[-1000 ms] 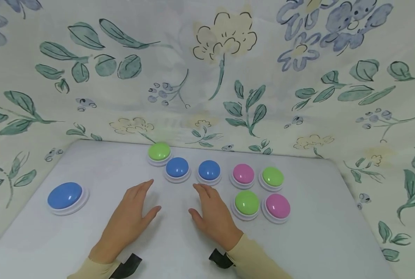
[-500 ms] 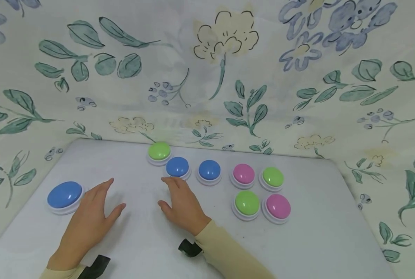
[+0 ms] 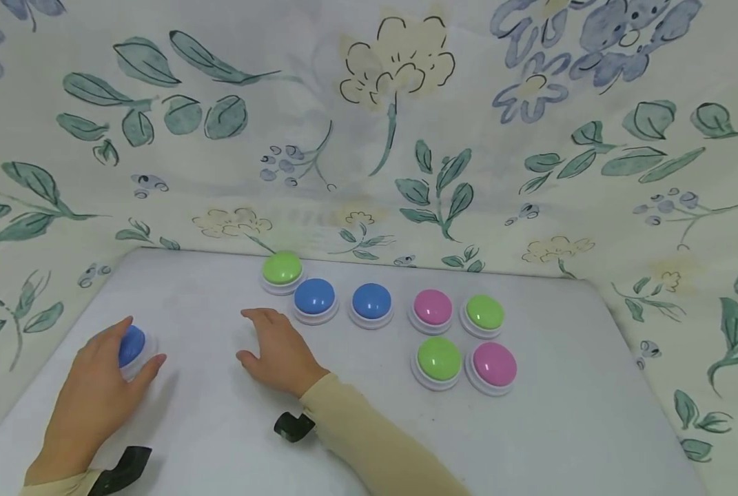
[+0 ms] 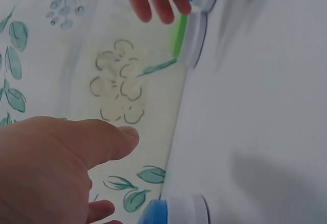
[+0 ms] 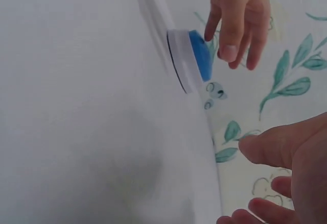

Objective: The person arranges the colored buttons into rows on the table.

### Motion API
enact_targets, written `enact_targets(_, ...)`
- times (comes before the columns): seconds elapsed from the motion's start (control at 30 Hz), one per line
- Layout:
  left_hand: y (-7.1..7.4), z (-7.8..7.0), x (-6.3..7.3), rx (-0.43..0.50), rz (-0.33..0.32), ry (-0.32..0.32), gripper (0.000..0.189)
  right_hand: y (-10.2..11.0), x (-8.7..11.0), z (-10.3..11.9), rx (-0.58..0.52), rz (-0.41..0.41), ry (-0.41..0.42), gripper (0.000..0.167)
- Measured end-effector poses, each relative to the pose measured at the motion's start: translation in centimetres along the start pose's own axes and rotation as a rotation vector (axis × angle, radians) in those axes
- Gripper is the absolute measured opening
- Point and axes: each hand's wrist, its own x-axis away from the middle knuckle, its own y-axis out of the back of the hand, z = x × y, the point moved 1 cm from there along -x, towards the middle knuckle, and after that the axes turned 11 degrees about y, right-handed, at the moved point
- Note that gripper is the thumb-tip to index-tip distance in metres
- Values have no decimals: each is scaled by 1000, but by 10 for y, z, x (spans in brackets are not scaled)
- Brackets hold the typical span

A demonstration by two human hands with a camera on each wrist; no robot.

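At the left of the table, my left hand (image 3: 89, 396) is over a blue dome push button (image 3: 131, 346) on a white round base, hiding part of it. From the right wrist view, the left hand (image 5: 242, 15) appears just above the blue button (image 5: 202, 55), thumb and fingers apart and loosely bent, not gripping it. My right hand (image 3: 280, 350) hovers left of the middle, holding nothing, fingers relaxed. Nearest to it are another blue button (image 3: 314, 296) and a green button (image 3: 282, 269) behind that one.
Further right stand a third blue button (image 3: 371, 302), a pink button (image 3: 433, 308), a green one (image 3: 484, 313), and in front a second green button (image 3: 439, 359) and a pink one (image 3: 495, 364). A flowered cloth (image 3: 344, 207) rises behind the white table (image 3: 561, 427).
Both hands have swept left across the table. The left hand has come over the leftmost blue button; the right hand has passed from below the middle blue button to left of the row. The buttons stay put.
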Motion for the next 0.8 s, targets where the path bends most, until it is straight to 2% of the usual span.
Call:
enact_targets(0.13,5,8,-5,-36,17,72,88,-7,-14,5,-27,43,27,60)
enact_targets(0.33,7,20,-10,-64,34,135,99,-17,-34,13,-64,144,54,69)
enact_targets(0.47,7,28,-13,-71,77,186,107,-24,-45,21,-91,209,49,73)
enact_targets(0.8,5,39,-20,-65,103,219,110,-42,-58,35,-116,338,69,81)
